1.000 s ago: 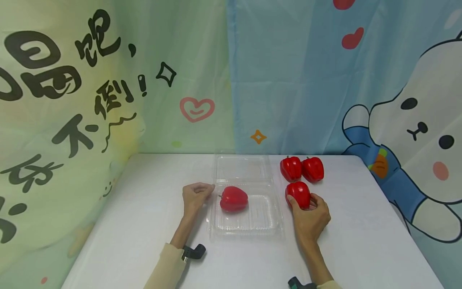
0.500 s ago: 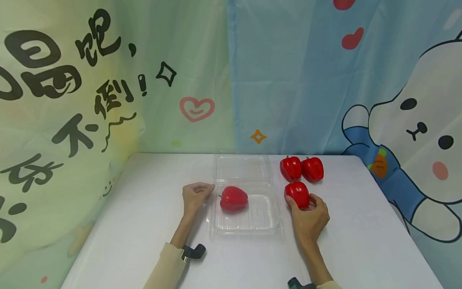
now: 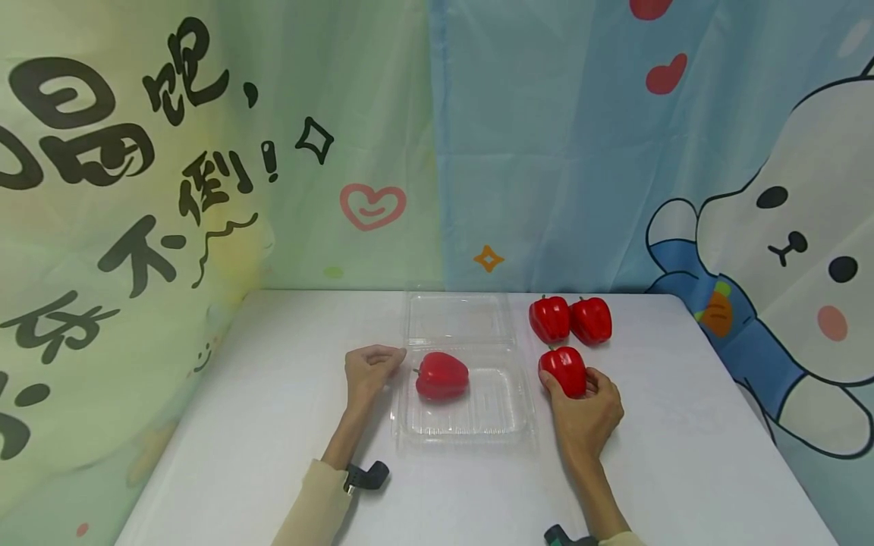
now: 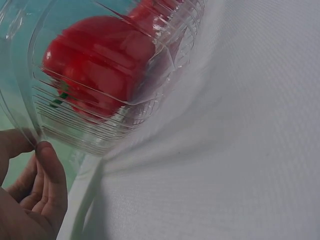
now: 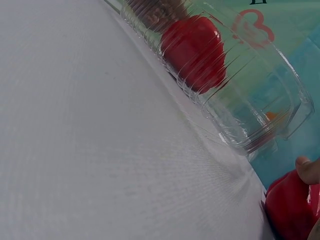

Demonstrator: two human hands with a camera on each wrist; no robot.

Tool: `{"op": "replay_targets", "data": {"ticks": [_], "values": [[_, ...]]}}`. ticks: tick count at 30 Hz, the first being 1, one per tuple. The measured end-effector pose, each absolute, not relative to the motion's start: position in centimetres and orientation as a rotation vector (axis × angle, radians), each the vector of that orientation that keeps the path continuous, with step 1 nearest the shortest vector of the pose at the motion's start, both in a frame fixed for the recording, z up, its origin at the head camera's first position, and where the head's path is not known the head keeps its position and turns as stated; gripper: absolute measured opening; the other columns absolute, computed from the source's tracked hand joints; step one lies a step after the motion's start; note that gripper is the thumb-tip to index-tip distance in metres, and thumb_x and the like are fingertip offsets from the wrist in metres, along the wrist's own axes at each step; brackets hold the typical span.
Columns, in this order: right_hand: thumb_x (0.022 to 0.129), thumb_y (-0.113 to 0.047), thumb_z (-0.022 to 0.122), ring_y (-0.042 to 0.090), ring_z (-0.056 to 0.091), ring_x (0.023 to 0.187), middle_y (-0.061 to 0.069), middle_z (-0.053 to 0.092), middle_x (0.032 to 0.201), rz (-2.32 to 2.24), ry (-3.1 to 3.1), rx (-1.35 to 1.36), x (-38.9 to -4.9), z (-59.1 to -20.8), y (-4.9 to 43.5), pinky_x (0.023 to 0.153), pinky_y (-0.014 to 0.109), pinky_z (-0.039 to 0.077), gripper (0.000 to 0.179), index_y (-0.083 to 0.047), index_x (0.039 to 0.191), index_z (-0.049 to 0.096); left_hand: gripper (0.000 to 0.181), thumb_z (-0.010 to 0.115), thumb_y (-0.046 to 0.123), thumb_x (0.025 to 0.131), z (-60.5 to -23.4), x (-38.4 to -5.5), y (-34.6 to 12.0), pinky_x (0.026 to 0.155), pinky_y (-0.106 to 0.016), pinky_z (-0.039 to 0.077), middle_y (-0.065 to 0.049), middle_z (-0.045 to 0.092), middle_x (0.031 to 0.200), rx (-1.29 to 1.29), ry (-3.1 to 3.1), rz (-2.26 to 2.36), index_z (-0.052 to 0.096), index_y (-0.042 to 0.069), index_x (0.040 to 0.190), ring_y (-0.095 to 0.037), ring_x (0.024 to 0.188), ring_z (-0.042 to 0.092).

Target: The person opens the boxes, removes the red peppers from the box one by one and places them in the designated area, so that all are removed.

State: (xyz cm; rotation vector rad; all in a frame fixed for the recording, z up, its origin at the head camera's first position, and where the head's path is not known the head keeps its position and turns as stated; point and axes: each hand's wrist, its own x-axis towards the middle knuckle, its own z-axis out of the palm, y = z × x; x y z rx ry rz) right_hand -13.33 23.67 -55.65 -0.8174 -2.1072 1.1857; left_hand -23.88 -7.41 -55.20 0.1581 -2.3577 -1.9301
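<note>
A clear plastic clamshell box [image 3: 505, 402] lies with its lid folded back on the white table, and one red bell pepper [image 3: 442, 376] rests in its left half, stem to the left. My left hand [image 3: 371, 371] pinches the box's left rim between thumb and fingers, as the left wrist view shows up close at the rim [image 4: 31, 131]. To the right of the box, my right hand [image 3: 589, 409] holds a second red bell pepper [image 3: 564, 371], its thumb on the near left side. In the right wrist view only part of this pepper [image 5: 290, 207] shows at the corner.
Two more red bell peppers [image 3: 550, 318] sit side by side at the back right, just beyond the held one. A printed curtain [image 3: 546, 152] hangs behind the table's far edge. White tabletop [image 3: 273, 394] stretches left of the box.
The pepper in my right hand has tipped slightly, so its stem now shows, and it sits a little lower in view. My left hand and the box stay put.
</note>
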Motion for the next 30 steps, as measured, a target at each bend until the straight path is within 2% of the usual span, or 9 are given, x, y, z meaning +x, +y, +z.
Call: {"op": "replay_targets", "data": {"ticks": [13, 22, 30], "values": [[0.083, -0.031, 0.095, 0.037, 0.059, 0.132, 0.019, 0.061, 0.15, 1.182, -2.099, -0.837, -13.3, -55.4, 23.7, 0.11, 0.065, 0.056, 0.083, -0.006, 0.152, 0.056, 0.017, 0.085, 0.015, 0.092, -55.1, -24.0, -7.4, 0.063, -0.022, 0.055, -0.022, 0.082, 0.085, 0.147, -2.371, -1.918, 0.082, -0.002, 0.092, -0.018, 0.069, 0.075], [0.085, -0.031, 0.094, 0.035, 0.056, 0.138, 0.017, 0.06, 0.154, 1.142, -2.091, -0.818, -13.2, -54.3, 23.7, 0.111, 0.066, 0.055, 0.084, -0.009, 0.156, 0.055, 0.016, 0.085, 0.014, 0.092, -55.1, -23.9, -7.4, 0.063, -0.022, 0.055, -0.023, 0.082, 0.086, 0.136, -2.36, -1.924, 0.082, -0.002, 0.092, -0.019, 0.069, 0.075], [0.08, -0.019, 0.097, 0.034, 0.064, 0.129, 0.017, 0.067, 0.145, 1.11, -2.094, -0.507, -13.2, -53.6, 23.9, 0.105, 0.069, 0.057, 0.077, -0.006, 0.148, 0.063, 0.019, 0.084, 0.014, 0.093, -55.0, -23.7, -7.3, 0.063, -0.022, 0.055, -0.024, 0.081, 0.085, 0.134, -2.364, -1.914, 0.082, -0.004, 0.093, -0.022, 0.07, 0.076]]}}
